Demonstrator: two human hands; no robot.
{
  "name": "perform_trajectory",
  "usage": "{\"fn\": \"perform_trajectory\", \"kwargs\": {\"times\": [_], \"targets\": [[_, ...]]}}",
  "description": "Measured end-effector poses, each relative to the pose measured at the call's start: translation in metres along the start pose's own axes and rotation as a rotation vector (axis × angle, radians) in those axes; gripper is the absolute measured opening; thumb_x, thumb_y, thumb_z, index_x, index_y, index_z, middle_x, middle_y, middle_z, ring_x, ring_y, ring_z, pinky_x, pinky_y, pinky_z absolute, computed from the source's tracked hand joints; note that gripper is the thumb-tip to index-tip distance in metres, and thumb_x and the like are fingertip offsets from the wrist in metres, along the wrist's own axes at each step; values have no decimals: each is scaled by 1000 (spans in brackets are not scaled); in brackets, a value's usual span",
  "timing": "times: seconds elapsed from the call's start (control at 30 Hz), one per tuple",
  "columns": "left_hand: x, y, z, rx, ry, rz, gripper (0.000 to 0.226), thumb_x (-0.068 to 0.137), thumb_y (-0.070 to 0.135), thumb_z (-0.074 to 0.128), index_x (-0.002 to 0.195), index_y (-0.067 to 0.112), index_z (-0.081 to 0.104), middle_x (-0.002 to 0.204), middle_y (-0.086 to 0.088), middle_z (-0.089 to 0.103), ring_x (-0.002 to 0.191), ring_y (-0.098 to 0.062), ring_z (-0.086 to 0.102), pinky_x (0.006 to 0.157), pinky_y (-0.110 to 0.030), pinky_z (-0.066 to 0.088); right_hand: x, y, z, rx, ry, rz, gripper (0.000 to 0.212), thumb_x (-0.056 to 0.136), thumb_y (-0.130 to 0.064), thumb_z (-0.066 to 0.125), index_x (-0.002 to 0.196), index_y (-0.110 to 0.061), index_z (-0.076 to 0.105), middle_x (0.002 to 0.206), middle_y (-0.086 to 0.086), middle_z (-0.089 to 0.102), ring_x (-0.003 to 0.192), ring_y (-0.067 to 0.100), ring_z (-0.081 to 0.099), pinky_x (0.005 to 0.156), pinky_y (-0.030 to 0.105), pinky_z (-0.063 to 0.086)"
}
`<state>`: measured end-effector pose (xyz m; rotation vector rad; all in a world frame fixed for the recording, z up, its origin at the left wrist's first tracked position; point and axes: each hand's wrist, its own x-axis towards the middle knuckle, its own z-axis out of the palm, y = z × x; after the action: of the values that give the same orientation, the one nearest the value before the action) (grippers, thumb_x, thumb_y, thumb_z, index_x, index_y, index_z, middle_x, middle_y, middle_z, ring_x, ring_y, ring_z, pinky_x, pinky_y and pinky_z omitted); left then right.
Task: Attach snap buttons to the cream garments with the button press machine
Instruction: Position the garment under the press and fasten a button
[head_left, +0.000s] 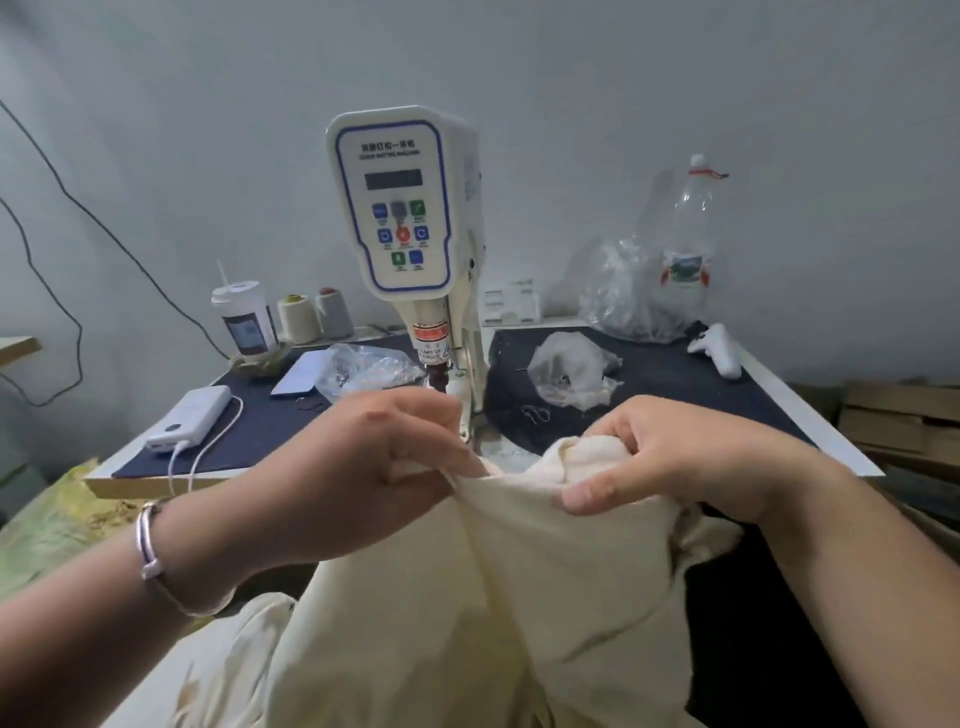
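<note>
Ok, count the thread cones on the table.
2, side by side at the table's back left: a cream cone beside the cup, and a grey cone right of it. Others may be hidden.

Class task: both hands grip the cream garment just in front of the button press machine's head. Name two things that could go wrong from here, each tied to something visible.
1. The left hand pinches the cream garment close below the button press machine; its fingers could be caught if the head drops.
2. The right hand holds bunched fabric; a fold could slip under the head, so the snap might go through extra layers or land off its mark.
</note>
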<state>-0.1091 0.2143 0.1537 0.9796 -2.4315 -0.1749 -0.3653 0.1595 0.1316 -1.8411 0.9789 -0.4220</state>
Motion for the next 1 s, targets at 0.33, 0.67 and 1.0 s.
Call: {"fn": "perform_trajectory", "kwargs": {"times": [0.33,0.67,1.0], "targets": [[-9,-18,-2,-550,-114,-345,60,67,43,83,121,30,61,120,7,66,100,-11,67,72,-43,59,-3,-14,-4,591,-105,-236,18,68,-16,74,85,-12,78,82,8,75,72,18,72,62,25,56],[48,-12,21,-1099,-439,-293,101,58,52,92,135,0,52,128,-18,59,115,-33,59,99,-42,51,-14,-39,-13,546,-152,-262,28,72,-20,72,95,-4,76,87,15,73,73,24,72,62,27,57],[20,-48,-44,-619,-835,-399,29,64,14,84,92,14,79,95,-8,79,84,-16,74,75,-25,58,-27,-11,-30,578,-56,-183,26,67,-19,67,85,-3,77,79,17,73,66,25,72,56,27,56]]}}
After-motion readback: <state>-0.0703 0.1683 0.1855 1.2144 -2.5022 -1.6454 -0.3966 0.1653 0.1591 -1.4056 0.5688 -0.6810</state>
